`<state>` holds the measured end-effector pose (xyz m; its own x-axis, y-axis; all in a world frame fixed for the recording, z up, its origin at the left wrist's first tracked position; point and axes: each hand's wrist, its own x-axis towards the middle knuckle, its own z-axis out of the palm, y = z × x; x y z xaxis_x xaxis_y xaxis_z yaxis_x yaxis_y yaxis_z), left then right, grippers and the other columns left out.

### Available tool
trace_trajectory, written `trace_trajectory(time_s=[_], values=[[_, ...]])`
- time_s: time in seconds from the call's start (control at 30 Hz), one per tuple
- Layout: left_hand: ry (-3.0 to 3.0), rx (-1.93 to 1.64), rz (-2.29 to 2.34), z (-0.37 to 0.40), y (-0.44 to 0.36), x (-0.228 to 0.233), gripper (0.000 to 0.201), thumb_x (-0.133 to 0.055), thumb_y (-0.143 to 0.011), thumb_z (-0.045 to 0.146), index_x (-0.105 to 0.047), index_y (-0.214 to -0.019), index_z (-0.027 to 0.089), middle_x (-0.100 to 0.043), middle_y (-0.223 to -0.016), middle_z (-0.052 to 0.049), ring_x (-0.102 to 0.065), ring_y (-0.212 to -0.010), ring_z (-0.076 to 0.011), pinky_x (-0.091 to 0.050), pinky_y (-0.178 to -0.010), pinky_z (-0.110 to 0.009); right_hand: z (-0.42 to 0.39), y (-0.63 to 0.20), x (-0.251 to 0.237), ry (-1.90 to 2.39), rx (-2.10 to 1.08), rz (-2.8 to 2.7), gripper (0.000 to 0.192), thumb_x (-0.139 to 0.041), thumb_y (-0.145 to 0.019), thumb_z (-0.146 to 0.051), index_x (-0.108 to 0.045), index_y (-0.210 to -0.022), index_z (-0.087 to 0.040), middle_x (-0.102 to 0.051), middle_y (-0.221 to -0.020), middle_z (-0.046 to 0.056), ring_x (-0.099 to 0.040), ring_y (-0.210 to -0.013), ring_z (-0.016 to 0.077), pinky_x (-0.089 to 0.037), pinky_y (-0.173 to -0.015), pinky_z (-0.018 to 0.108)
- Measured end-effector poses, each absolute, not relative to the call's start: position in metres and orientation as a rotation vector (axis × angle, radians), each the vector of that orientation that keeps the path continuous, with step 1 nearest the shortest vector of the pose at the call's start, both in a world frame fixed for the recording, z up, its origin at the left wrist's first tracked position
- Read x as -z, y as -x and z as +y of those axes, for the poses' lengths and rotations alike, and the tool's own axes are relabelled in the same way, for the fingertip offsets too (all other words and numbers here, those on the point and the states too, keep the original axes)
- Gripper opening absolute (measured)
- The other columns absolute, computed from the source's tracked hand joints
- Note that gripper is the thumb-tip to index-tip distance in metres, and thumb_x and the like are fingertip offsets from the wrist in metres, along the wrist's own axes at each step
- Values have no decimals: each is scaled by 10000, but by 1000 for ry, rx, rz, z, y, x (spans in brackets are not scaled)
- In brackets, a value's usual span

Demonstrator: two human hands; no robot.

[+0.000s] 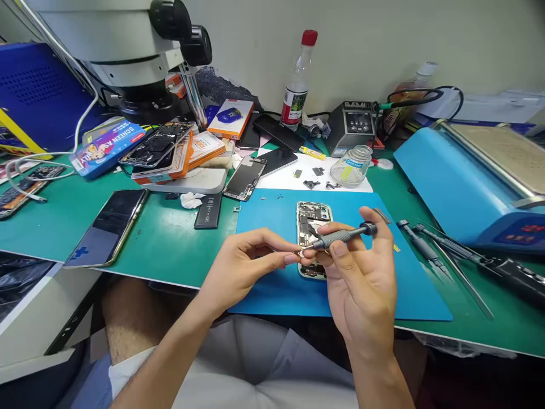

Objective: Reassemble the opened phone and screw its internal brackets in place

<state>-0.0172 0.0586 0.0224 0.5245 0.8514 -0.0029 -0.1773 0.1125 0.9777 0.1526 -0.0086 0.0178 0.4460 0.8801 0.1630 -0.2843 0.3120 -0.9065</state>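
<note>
Right hand (361,284), fingers curled, holds driver (335,238); left hand (242,264) pinched closed at driver's tip, can't tell on what. Opened phone (309,212) below hands, on blue mat (279,296).

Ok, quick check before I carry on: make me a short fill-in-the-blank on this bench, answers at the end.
1. The right hand holds a grey ____.
2. The opened phone lies on a ____ mat.
3. The tall bottle has a ____ cap.
4. The clear jar stands on a ____ sheet.

Missing words: screwdriver; blue; red; white.
</note>
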Motion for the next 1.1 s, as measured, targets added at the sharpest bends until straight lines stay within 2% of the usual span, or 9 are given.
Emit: trace_trajectory(time_s=[0.2, 0.5, 0.7, 0.77, 0.87, 0.9, 0.97, 1.03, 1.1], values=[[-1215, -848, 676, 58, 16, -21, 44, -913, -918, 267, -881, -936, 242, -882, -968, -6, -834, -933, -151, -650, -855, -206, -9, -153, -19, 992, -871, -755, 604, -801, -982, -320, -464, -1481, -376, -708, -1118, 15, -732, -746, 145, -696, -654, 305], [-1221, -845, 675, 58, 18, -22, 39, -912, -917, 267, -891, -947, 252, -885, -961, -9, -849, -933, -182, -676, -886, -257, -11, -153, -18, 1005, -870, -758, 566, -786, -990, -297, -496, -1466, -394, -702, -1118, 6, -761, -833, 163, -734, -811, 386], [-1306, -832, 695, 59, 18, -23, 102, -936, -894, 289, -900, -989, 305, -876, -962, 35, -824, -912, -150, -629, -826, -210, -10, -158, -19, 988, -901, -702, 585, -793, -971, -293, -514, -1481, -366, -715, -1097, 5, -714, -722, 121, -682, -652, 277], [-1342, -844, 732, 58, 17, -21, 127, -902, -938, 318, -893, -1064, 315, -867, -1014, 35, -800, -977, -147, -597, -865, -218, -8, -161, -22, 1002, -869, -647, 566, -780, -972, -297, -528, -1478, -332, -706, -1070, 9, -688, -689, 112, -655, -611, 257], [-1696, -930, 855, 53, 15, -16, 152, -727, -1082, 322, -870, -1110, 277, -824, -1020, 8, -732, -985, -154, -535, -880, -275, -5, -165, -28, 1123, -643, -672, 549, -743, -1013, -325, -515, -1512, -338, -683, -1033, 20, -695, -746, 141, -652, -620, 281], [-1903, -954, 875, 51, 14, -13, 196, -671, -1114, 313, -860, -1121, 260, -804, -1010, -5, -708, -955, -165, -523, -859, -301, -3, -165, -30, 1187, -514, -721, 553, -728, -1035, -334, -501, -1538, -369, -680, -1074, 31, -710, -812, 155, -661, -649, 292], [-2309, -947, 858, 46, 12, -8, 237, -612, -1139, 302, -835, -1197, 246, -782, -1041, -24, -674, -917, -194, -517, -824, -347, 1, -164, -30, 1306, -244, -858, 546, -703, -1064, -327, -500, -1550, -472, -631, -1352, 43, -721, -948, 154, -674, -718, 304], [-2535, -915, 829, 42, 10, -4, 263, -597, -1143, 302, -800, -1300, 244, -786, -1114, -31, -663, -921, -218, -530, -822, -378, 4, -163, -27, 1363, -43, -1008, 559, -714, -1054, -268, -550, -1506, -552, -433, -1632, -7, -717, -1014, 132, -676, -763, 299], [-2630, -906, 848, 40, 7, -2, 271, -599, -1142, 291, -788, -1328, 233, -803, -1157, -21, -666, -935, -227, -541, -839, -394, 5, -161, -22, 1388, -1, -1112, 635, -770, -994, -182, -597, -1474, -561, -374, -1680, -28, -725, -1024, 138, -689, -805, 314]])
